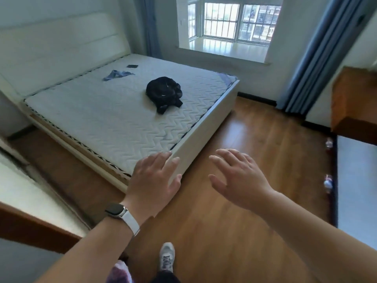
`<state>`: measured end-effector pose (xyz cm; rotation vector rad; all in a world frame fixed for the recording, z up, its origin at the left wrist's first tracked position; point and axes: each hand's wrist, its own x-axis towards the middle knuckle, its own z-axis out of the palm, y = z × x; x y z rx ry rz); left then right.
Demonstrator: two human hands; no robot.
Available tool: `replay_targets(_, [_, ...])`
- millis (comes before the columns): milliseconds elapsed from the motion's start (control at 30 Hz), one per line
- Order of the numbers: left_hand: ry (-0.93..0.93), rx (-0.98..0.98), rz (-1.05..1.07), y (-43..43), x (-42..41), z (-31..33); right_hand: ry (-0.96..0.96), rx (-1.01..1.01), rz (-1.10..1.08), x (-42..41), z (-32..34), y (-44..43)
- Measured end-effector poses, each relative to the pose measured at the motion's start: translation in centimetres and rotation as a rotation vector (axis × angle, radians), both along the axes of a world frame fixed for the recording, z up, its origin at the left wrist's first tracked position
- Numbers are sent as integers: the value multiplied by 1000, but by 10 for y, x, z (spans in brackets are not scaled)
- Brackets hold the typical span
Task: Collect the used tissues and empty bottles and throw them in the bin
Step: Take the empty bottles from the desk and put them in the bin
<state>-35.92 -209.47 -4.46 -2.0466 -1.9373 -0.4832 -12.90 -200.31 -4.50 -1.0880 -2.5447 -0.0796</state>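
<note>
Hovering over floor [244,135]: left hand [155,180], right hand [238,178], fingers straight and spread. Two blurred bottles [328,182] lie along the dark baseboard [334,205].

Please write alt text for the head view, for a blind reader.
Empty left hand and right hand spread open above a brown wooden floor, beside a white quilted mattress bearing a black backpack. Far right, two small blurred things, maybe bottles.

left arm: bare, stretched forward from lower left | bare left hand [152,181]: palm down, fingers spread, relaxed, holding nothing | right arm: bare, reaching in from lower right | bare right hand [237,180]: palm down, fingers splayed, holding nothing, near the left, not touching
</note>
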Motion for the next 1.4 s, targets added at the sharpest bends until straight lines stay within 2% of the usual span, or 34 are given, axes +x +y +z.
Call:
replay_targets(167, [-42,13,-162,85,-17,-13,-54,3,-194,2,0,45])
replay_targets(400, [-148,48,-319,192,-67,-10,-74,-43,-419,-44,15,114])
replay_targets(733, [-93,-4,-461,303,-110,-14,-47,-75,-566,-82,13,178])
replay_targets(1000, [-66,-75,-535,393,-81,-23,-7,-123,-670,-45,-2,252])
replay_targets(1200, [9,-67,-538,488,-43,-25,40,-170,-660,-15,-19,352])
replay_targets(1400, [31,-85,-564,592,24,-13,88,-172,-704,57,-12,449])
